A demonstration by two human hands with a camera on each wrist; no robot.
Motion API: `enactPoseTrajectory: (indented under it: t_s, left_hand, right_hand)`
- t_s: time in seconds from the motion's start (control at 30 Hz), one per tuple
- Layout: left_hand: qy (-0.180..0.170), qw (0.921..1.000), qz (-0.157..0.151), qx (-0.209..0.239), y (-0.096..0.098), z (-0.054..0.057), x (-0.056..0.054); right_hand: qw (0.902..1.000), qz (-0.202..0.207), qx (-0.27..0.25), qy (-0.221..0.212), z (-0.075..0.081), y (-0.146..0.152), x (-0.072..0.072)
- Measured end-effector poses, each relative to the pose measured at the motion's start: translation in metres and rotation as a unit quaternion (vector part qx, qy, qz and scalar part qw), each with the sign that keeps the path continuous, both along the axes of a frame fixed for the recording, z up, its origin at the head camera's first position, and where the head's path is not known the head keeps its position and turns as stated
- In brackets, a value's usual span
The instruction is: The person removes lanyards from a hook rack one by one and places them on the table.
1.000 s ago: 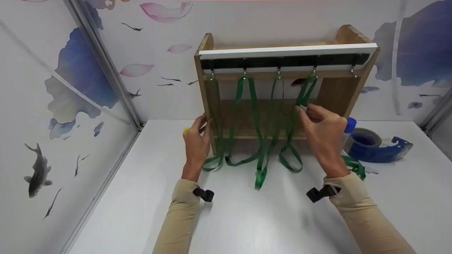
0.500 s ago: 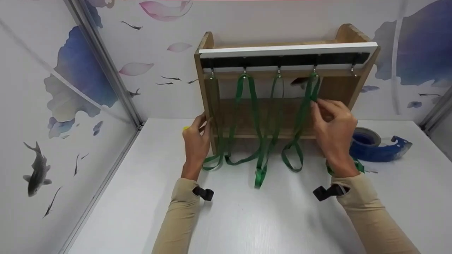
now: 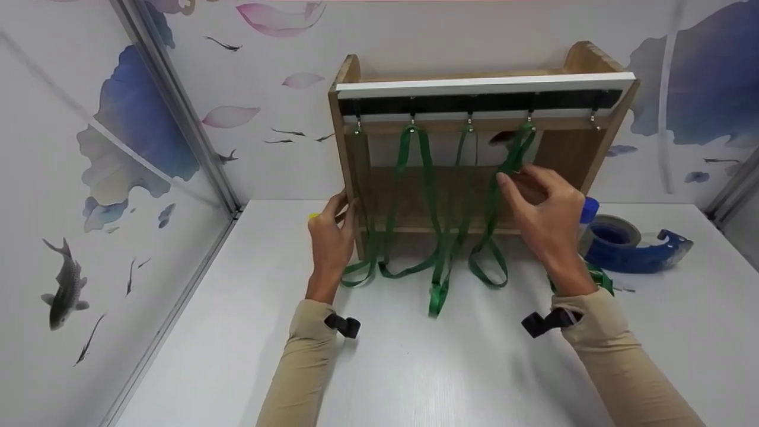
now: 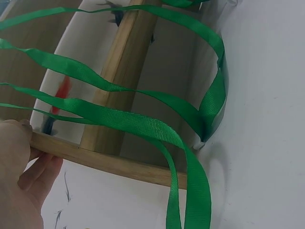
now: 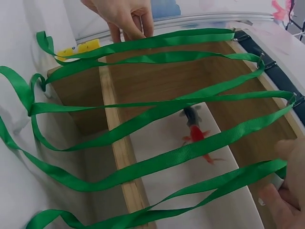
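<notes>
A wooden rack (image 3: 563,154) stands on the white table, with a black strip of small metal hooks along its white front top edge. My left hand (image 3: 332,240) holds the rack's left side panel (image 4: 109,165), fingers behind and thumb in front. Green ribbon lanyards (image 3: 424,154) hang from the hooks, their lower loops lying on the table. My right hand (image 3: 551,210) pinches the lanyard (image 3: 517,155) on the fourth hook from the left, a little below that hook. In the right wrist view a small pale piece (image 5: 277,181) shows on this ribbon at my fingers. The far-right hook (image 3: 593,121) is bare.
To the right lie a blue tape dispenser (image 3: 628,258) and a blue-capped container (image 3: 589,209), partly hidden by my right hand. More green ribbon (image 3: 600,277) is bunched by my right wrist. Behind the rack's left side sits a yellow object (image 5: 81,49). Patterned walls enclose the table.
My right hand shifted right along with the pinched ribbon, then came back left. The ribbon's lower loop swung slightly. My left hand stayed on the side panel.
</notes>
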State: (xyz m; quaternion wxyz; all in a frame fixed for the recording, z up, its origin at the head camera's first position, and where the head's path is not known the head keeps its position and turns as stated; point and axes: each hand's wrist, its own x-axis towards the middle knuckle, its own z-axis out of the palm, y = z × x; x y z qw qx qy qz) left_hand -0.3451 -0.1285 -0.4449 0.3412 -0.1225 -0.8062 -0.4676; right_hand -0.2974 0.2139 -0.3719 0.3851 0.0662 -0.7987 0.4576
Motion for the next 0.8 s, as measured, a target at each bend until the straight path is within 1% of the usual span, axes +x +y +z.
enactPoseTrajectory:
  t_s: [0.1,0.23,0.37,0.47,0.6,0.67,0.73,0.8]
  left_hand:
    - [-0.001,1.0000,0.001,0.002,0.001,0.000,0.000]
    - [0.004,1.0000,-0.003,0.001,0.000,-0.002,-0.001]
    - [0.017,0.9998,-0.011,0.004,0.000,-0.003,-0.001]
    - [0.025,0.9996,-0.014,0.006,-0.001,-0.004,-0.002]
    - [0.021,0.9997,-0.009,0.002,-0.001,-0.004,-0.003]
    - [0.017,0.9998,-0.004,-0.001,-0.001,-0.003,-0.002]
    - [0.012,0.9999,0.001,-0.003,-0.001,-0.002,-0.002]
    - [0.007,0.9999,0.006,-0.006,0.000,-0.001,-0.002]
  right_hand:
    - [1.0000,-0.002,0.006,-0.001,-0.001,0.000,0.000]
    - [0.9999,-0.011,-0.002,0.009,-0.002,0.001,0.002]
    - [0.9992,0.003,-0.026,0.031,0.000,0.004,0.004]
    - [0.9976,0.018,-0.036,0.057,0.004,0.004,0.007]
    - [0.9952,0.044,-0.021,0.085,0.014,0.003,0.020]
    - [0.9948,0.055,-0.007,0.085,0.017,0.003,0.027]
    - [0.9949,0.064,0.005,0.077,0.016,0.007,0.031]
    - [0.9954,0.068,0.018,0.066,0.011,0.014,0.032]
